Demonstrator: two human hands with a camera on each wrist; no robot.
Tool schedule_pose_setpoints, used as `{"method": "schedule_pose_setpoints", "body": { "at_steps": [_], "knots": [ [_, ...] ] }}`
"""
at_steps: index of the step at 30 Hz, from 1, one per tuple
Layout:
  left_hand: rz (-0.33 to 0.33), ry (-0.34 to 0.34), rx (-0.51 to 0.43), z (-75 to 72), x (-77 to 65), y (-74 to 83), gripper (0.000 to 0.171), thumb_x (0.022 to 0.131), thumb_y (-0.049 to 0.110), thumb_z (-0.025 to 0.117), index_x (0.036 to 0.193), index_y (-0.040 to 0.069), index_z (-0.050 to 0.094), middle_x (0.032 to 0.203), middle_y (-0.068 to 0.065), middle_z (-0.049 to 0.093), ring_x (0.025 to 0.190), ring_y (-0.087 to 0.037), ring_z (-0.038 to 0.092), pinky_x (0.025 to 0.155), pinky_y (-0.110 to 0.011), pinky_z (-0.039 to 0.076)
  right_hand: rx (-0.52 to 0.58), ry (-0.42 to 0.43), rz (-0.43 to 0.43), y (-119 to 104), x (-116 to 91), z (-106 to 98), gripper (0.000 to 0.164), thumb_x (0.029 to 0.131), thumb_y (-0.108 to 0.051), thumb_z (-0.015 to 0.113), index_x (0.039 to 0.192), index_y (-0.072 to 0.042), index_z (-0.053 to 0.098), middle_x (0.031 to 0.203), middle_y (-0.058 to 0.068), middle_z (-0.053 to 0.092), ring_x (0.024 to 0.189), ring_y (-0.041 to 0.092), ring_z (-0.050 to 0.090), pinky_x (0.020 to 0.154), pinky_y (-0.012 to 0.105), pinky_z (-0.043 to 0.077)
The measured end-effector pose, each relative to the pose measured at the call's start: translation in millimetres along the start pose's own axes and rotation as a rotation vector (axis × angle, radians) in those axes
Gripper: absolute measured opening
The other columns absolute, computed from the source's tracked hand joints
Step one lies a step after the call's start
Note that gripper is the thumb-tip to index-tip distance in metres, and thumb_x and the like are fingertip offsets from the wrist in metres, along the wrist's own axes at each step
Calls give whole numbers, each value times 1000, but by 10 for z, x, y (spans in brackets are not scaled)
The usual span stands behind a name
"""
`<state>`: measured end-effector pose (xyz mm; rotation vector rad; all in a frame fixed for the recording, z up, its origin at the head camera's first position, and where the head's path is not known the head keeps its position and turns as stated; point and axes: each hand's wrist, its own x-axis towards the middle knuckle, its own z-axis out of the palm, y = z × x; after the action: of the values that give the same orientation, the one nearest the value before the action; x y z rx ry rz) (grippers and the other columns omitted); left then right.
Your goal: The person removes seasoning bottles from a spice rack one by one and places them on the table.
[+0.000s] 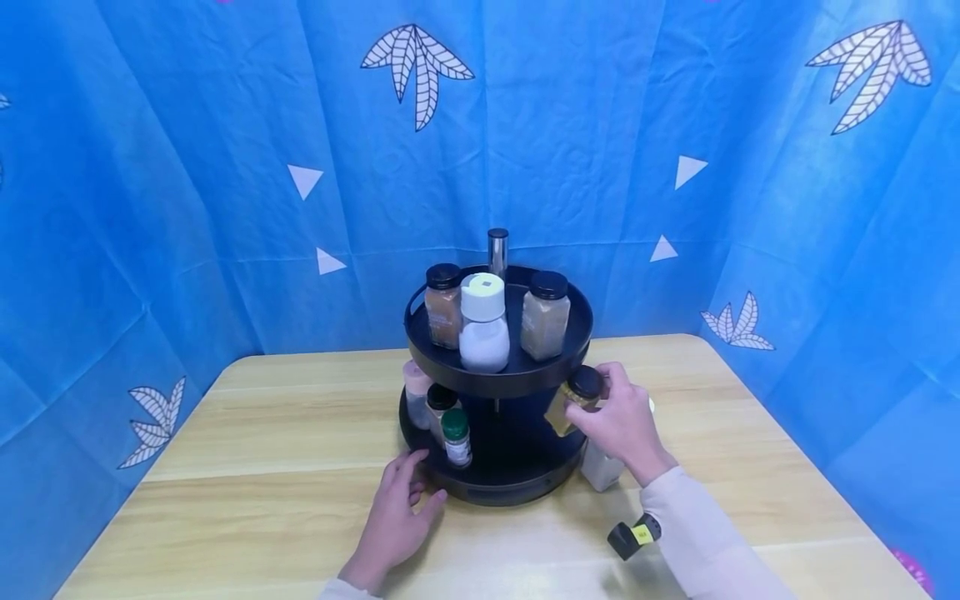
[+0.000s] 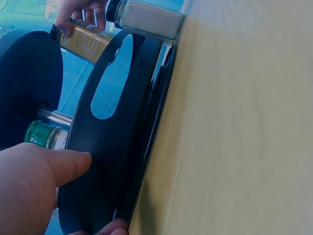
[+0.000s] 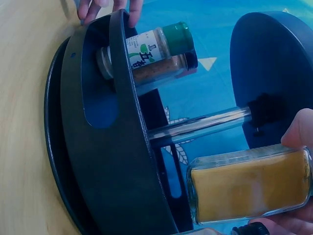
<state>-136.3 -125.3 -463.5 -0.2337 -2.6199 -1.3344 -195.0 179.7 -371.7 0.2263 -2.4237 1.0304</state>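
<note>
My right hand (image 1: 621,417) pinches a square glass spice jar (image 3: 249,188) of yellow-brown powder with a black lid. The jar is tilted at the right side of a black two-tier turntable (image 1: 495,493), in the space between its tiers. At the front left, my left hand (image 1: 397,508) touches the lower tray's rim with loosely bent fingers; its thumb (image 2: 73,164) lies against the outer wall. Near it on the lower tray stand a green-capped shaker (image 1: 456,446), a black-lidded jar (image 1: 438,408) and a pink-topped container (image 1: 416,387).
The upper tray bears a white bottle (image 1: 483,333), a jar of reddish powder (image 1: 444,317) and a jar of pale powder (image 1: 545,325). Another pale jar (image 1: 602,468) stands on the wooden table (image 1: 300,433), partly behind my right hand. Blue cloth (image 1: 570,125) surrounds the table.
</note>
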Motion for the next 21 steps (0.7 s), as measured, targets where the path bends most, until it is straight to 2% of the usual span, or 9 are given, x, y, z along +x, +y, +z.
{"method": "schedule_pose_setpoints", "body": {
  "at_steps": [8,15,21],
  "knots": [
    [-24,-2,-6,15,3,-9,64,82,15,71,138,7,41,139,-23,38,104,-29,58,90,-39,54,6,21,-8,6,19,-39,47,68,-22,78,102,-4,51,87,16,73,76,25,67,60,41,54],
    [7,-1,-13,-5,-1,3,61,83,14,71,137,5,42,137,-25,39,103,-31,58,89,-41,55,0,43,-15,28,35,-71,47,69,-23,78,102,-4,51,84,16,73,71,23,66,59,40,53],
    [5,-6,-12,-11,-3,6,61,84,15,71,137,6,42,137,-25,38,103,-31,58,89,-41,55,-10,50,-22,44,47,-99,47,69,-23,77,103,-4,50,80,14,73,69,22,66,59,39,52]
  ]
}}
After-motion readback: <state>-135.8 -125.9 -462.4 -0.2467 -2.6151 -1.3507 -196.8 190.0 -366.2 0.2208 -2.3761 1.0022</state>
